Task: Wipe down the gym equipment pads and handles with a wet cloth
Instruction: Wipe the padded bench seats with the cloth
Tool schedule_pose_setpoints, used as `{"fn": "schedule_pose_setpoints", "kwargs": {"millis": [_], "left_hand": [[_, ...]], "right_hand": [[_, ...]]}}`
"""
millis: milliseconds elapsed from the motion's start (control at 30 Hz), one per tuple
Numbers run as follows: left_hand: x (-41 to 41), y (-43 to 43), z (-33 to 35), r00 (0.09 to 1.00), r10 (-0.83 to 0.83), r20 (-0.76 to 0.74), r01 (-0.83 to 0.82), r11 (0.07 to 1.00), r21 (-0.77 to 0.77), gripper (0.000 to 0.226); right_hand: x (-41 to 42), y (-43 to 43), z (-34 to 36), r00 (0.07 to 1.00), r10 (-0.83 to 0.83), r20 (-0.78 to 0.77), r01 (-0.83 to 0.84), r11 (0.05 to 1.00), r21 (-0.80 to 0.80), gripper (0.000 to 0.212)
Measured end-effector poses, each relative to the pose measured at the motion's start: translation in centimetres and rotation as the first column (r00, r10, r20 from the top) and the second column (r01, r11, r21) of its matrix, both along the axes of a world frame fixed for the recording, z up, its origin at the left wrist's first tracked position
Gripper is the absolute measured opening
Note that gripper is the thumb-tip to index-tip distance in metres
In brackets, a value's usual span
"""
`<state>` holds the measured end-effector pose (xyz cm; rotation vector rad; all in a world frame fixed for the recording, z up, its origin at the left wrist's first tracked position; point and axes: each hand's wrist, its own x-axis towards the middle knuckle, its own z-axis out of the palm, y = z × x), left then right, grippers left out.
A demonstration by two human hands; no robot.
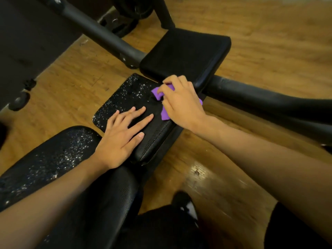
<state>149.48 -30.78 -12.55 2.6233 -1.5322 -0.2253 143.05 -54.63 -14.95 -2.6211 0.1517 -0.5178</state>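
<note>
Purple cloth (165,113): small, bunched. It lay on the far right end of the middle pad (124,101), gripped under the right hand (181,103), showing only at the fingertips and below the palm.

The middle pad was black and rectangular, with a stitched seam along its right edge. Its left half was speckled with bright droplets or flecks, the right half plain dark. The left hand (122,137) lay flat on it, fingers spread.

Just beyond the cloth sat the far pad (185,54): black, matte, squarish, with rounded corners.

Closest in was the near pad (53,155): black, grained, rounded, speckled along its left side.

A black-wrapped bar (251,92) ran rightward from under the far pad.
</note>
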Motion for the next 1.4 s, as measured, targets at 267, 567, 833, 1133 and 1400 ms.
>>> {"fn": "schedule_pose_setpoints", "kwargs": {"millis": [267,567,833,1133,1400], "left_hand": [[0.4,0.3,-0.2,1.0,0.005,0.011,-0.006,0.999,0.042,0.052],[0.5,0.0,-0.4,0.999,0.001,0.039,-0.004,0.997,0.081,0.053],[0.9,-0.3,0.0,0.999,-0.035,0.04,0.031,0.996,0.087,0.052],[1.0,-0.5,-0.5,0.997,0.028,0.069,-0.029,0.999,0.02,0.053],[0.8,-0.8,-0.1,0.997,0.038,0.061,-0.041,0.998,0.054,0.055]], "right_hand": [[-1.1,-2.7,0.5,0.96,0.252,-0.122,-0.274,0.933,-0.231,0.074],[3.9,-4.9,1.9,0.87,0.481,-0.107,-0.488,0.813,-0.317,0.036],[5.4,-5.6,2.0,0.858,0.502,-0.107,-0.513,0.828,-0.226,0.026],[6.9,-4.4,0.8,0.929,0.369,0.0,-0.369,0.929,-0.017,0.01],[3.3,-4.5,0.4,0.87,0.428,-0.244,-0.481,0.846,-0.231,0.065]]}}
